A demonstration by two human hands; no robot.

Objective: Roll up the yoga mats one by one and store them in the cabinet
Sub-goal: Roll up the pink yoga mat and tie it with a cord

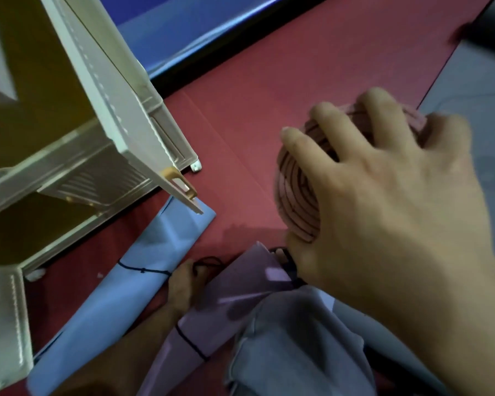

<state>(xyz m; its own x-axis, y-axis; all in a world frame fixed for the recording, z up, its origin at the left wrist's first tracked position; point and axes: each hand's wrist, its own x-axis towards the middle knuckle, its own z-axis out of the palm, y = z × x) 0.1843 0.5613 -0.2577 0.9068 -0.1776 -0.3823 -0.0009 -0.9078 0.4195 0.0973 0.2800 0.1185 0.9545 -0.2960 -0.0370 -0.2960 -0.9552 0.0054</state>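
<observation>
**Gripping pink roll beside open cabinet**

Head view only; right side of frame motion-blurred.

Right hand: fingers spread and curled over the top of the pink roll, thumb low at the roll's near edge. Grip is wide and wraps the roll's end. The spiral end face of the roll points left, toward the cabinet. The roll sits on the red mat, which lies flat under and beyond the hand.

Left hand: low and left of the grip, on the floor between the blue bag and the purple bag. Fingers are curled round a thin black cord. Forearm runs off toward the bottom-left corner.

Blue bag: flat, left of the left hand, one corner under the cabinet door's lower edge; a dark cord runs across it. Purple bag: just below the grip, touching the roll's near side; its own dark cord crosses it lower down. Grey cloth is bunched directly under the right wrist.

Cabinet: well left of the grip, cream plastic, door swung open, tan handle at the door's lower edge. Interior visible; contents cannot be told.

Beyond the grip, a blue mat lies flat past the red mat's far edge.
</observation>
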